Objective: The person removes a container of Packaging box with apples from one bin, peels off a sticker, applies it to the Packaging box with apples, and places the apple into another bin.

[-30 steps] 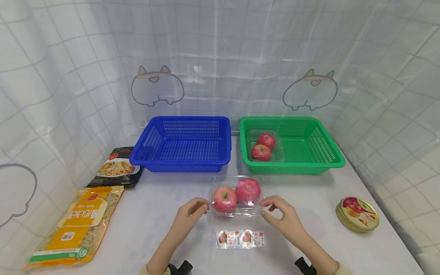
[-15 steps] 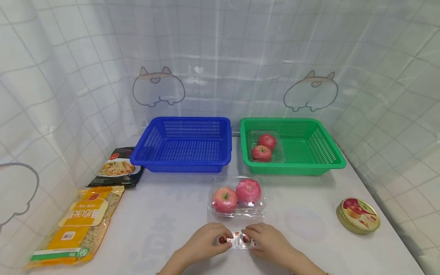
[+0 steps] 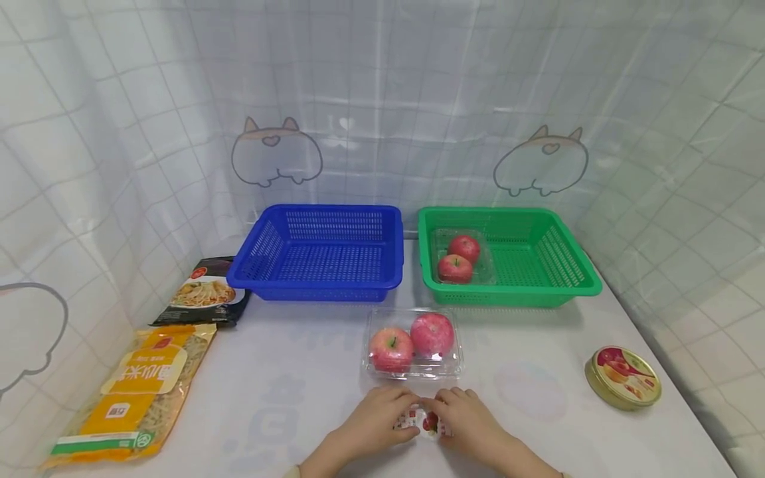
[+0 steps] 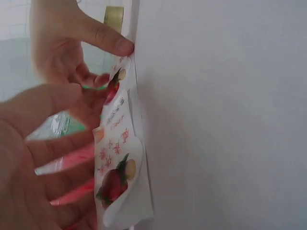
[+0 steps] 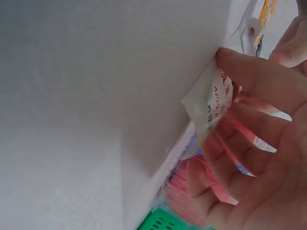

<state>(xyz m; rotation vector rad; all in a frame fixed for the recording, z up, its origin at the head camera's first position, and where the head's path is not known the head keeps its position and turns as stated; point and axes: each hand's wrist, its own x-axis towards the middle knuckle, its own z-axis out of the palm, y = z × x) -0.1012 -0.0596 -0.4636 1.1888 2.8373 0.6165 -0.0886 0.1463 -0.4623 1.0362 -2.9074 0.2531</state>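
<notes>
A strip of two shiny apple-print labels (image 3: pixel 429 423) lies near the table's front, partly covered by both hands. My left hand (image 3: pixel 379 423) is at its left end; in the left wrist view its nearly straight fingers (image 4: pixel 72 179) touch the strip's edge, and the thumb stands apart. With thumb and fingers my right hand (image 3: pixel 475 425) pinches the other end, as the right wrist view shows. One label corner (image 4: pixel 127 196) curls up in the left wrist view. Just behind the hands sits a clear plastic box (image 3: pixel 445 367) holding two apples (image 3: pixel 391 350).
A blue basket (image 3: pixel 317 292) stands at the back left. Beside it, a green basket (image 3: pixel 514 295) holds another clear box with two apples (image 3: pixel 455 268). A yellow noodle bag (image 3: pixel 134 392) and a black food packet (image 3: pixel 203 292) lie left; a round gold tin (image 3: pixel 623 377) is at right.
Both hands have moved from the sides of the clear apple box down to the label strip and closed in toward each other. The right hand has taken hold of the strip.
</notes>
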